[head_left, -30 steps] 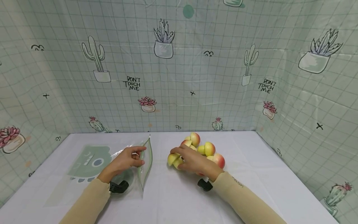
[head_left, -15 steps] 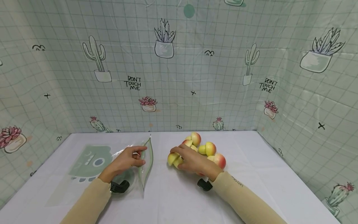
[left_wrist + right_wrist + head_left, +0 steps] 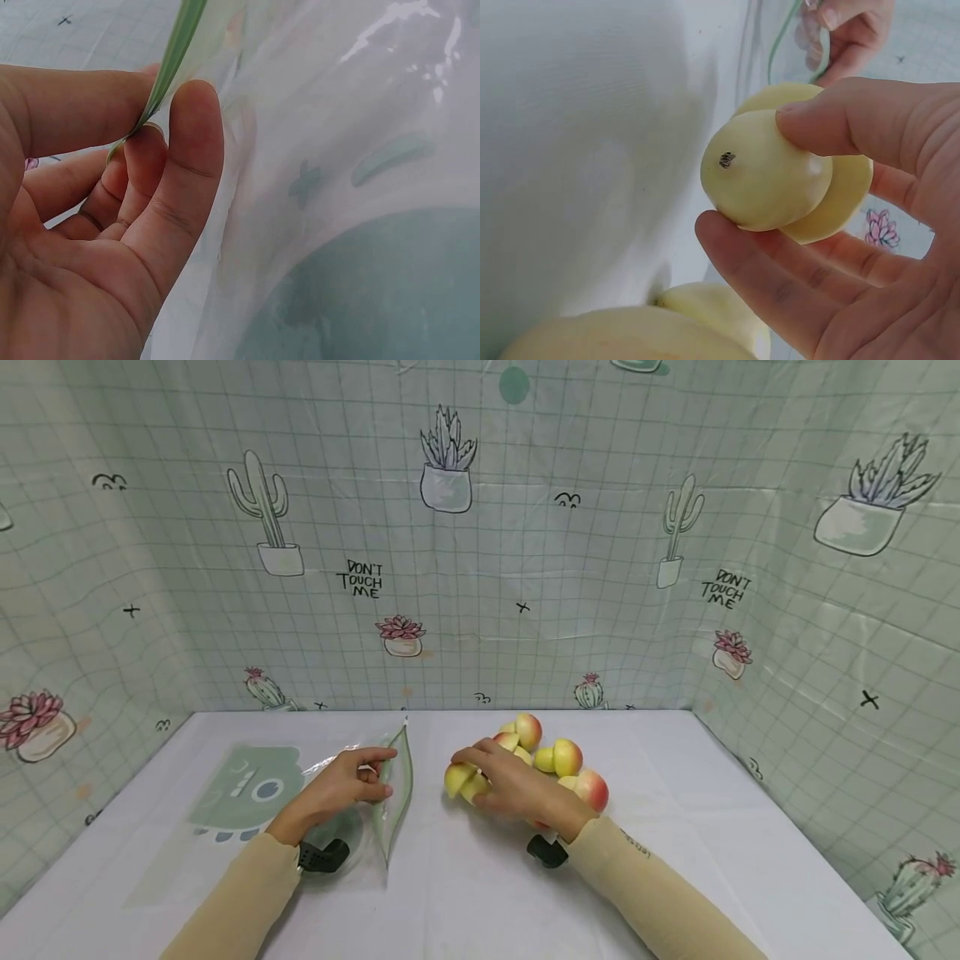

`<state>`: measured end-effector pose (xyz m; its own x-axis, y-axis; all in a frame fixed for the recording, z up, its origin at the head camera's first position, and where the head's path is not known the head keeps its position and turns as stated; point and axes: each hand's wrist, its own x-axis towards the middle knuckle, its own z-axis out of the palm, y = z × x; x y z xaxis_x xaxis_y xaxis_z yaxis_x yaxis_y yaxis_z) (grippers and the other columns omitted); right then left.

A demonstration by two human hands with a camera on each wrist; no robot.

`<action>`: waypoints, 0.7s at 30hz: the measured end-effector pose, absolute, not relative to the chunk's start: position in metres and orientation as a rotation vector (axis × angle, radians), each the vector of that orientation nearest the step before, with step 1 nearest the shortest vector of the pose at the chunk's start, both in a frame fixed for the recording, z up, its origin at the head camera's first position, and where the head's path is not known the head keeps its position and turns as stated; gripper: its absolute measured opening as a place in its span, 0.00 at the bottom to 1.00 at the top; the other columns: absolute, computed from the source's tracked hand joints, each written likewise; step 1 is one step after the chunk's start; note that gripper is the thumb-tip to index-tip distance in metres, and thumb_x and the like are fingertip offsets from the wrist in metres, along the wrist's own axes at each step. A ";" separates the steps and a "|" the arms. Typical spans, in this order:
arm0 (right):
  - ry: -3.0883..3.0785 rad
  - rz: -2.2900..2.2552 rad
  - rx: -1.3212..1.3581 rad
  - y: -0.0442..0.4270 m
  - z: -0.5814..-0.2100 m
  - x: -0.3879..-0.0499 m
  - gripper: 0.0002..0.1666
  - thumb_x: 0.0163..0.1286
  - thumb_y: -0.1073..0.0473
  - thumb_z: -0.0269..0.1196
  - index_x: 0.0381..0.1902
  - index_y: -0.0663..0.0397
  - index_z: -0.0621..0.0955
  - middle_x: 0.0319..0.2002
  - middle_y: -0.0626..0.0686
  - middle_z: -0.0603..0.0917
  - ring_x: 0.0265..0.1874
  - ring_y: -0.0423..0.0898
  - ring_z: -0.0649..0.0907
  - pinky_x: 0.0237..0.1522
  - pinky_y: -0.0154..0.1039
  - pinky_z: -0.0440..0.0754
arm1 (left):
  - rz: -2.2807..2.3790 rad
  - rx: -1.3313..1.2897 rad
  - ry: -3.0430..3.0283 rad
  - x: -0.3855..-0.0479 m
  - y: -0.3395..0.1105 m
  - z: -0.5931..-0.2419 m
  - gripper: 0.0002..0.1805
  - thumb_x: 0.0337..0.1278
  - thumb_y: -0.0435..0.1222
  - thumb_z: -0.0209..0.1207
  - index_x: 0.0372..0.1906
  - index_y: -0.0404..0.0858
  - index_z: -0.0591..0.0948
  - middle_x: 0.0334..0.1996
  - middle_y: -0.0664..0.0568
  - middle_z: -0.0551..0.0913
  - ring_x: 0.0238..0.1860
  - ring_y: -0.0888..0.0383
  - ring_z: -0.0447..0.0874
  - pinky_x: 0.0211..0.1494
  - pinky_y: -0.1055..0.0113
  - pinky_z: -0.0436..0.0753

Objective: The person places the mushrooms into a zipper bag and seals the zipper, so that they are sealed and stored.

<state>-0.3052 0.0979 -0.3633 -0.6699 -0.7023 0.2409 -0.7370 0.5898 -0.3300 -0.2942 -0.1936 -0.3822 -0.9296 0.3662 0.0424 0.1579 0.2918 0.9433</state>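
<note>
A clear bag with a green-edged mouth (image 3: 405, 768) and a printed green figure (image 3: 251, 785) lies on the left of the table. My left hand (image 3: 337, 789) grips its rim, fingers curled at the green strip (image 3: 174, 64) in the left wrist view. My right hand (image 3: 517, 785) holds a yellow fruit (image 3: 765, 169) between thumb and fingers; a second yellow rounded part shows right behind it. Other yellow and red fruits (image 3: 567, 757) lie around and beyond the right hand, several in a loose group. The palm hides part of the group.
A white cloth (image 3: 697, 860) covers the table. Behind and at both sides hangs a gridded curtain (image 3: 480, 552) printed with cacti. A black wrist device (image 3: 325, 857) sits under the left wrist, another (image 3: 547, 852) under the right.
The right hand and the fruit it holds have shifted slightly left. The left hand keeps its grip on the bag's rim. The head view has tilted a little.
</note>
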 end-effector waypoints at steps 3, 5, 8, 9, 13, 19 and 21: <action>-2.712 0.633 1.248 0.096 -0.363 -0.306 0.31 0.56 0.67 0.63 0.60 0.47 0.74 0.54 0.51 0.72 0.50 0.44 0.74 0.52 0.40 0.73 | 1.691 0.484 2.382 -0.295 -0.193 -0.382 0.35 0.52 0.24 0.64 0.66 0.25 0.65 0.33 0.48 0.64 0.28 0.61 0.65 0.32 0.65 0.73; -2.715 0.627 1.253 0.094 -0.363 -0.307 0.31 0.57 0.66 0.63 0.60 0.46 0.74 0.54 0.50 0.72 0.50 0.43 0.74 0.52 0.39 0.73 | 1.688 0.481 2.383 -0.295 -0.193 -0.383 0.35 0.52 0.24 0.64 0.66 0.26 0.66 0.33 0.47 0.64 0.28 0.61 0.66 0.33 0.65 0.73; -2.721 0.630 1.258 0.091 -0.363 -0.308 0.32 0.57 0.65 0.63 0.61 0.46 0.74 0.55 0.50 0.72 0.51 0.43 0.74 0.52 0.39 0.74 | 1.686 0.488 2.386 -0.296 -0.193 -0.383 0.34 0.52 0.24 0.64 0.66 0.27 0.66 0.35 0.46 0.64 0.28 0.61 0.66 0.32 0.66 0.73; -2.724 0.630 1.256 0.090 -0.363 -0.308 0.32 0.58 0.65 0.63 0.62 0.46 0.74 0.55 0.50 0.72 0.51 0.44 0.74 0.53 0.39 0.74 | 1.689 0.492 2.387 -0.297 -0.194 -0.382 0.34 0.52 0.24 0.64 0.66 0.27 0.67 0.35 0.46 0.64 0.28 0.60 0.66 0.32 0.66 0.72; -2.736 0.660 1.250 0.084 -0.362 -0.309 0.33 0.57 0.65 0.62 0.63 0.45 0.73 0.56 0.52 0.72 0.52 0.45 0.75 0.53 0.40 0.74 | 1.701 0.493 2.388 -0.297 -0.194 -0.381 0.34 0.52 0.24 0.64 0.65 0.27 0.67 0.36 0.46 0.64 0.27 0.61 0.65 0.31 0.67 0.71; -2.707 0.696 1.255 0.074 -0.360 -0.312 0.33 0.56 0.64 0.62 0.62 0.45 0.72 0.55 0.51 0.71 0.48 0.46 0.76 0.49 0.40 0.75 | 1.689 0.477 2.406 -0.296 -0.194 -0.383 0.34 0.51 0.24 0.64 0.65 0.27 0.67 0.37 0.46 0.64 0.27 0.61 0.66 0.31 0.69 0.72; -2.680 0.726 1.262 0.070 -0.360 -0.313 0.32 0.56 0.64 0.62 0.61 0.46 0.73 0.54 0.50 0.72 0.48 0.47 0.76 0.48 0.40 0.75 | 1.694 0.480 2.409 -0.296 -0.193 -0.384 0.34 0.51 0.24 0.64 0.65 0.27 0.67 0.37 0.45 0.64 0.27 0.61 0.66 0.31 0.69 0.71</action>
<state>-0.3125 0.0697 -0.3596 -0.6542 -0.7040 0.2765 -0.7474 0.5454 -0.3794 -0.2956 -0.1935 -0.3838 -0.9361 0.3476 0.0543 0.1687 0.3080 0.9363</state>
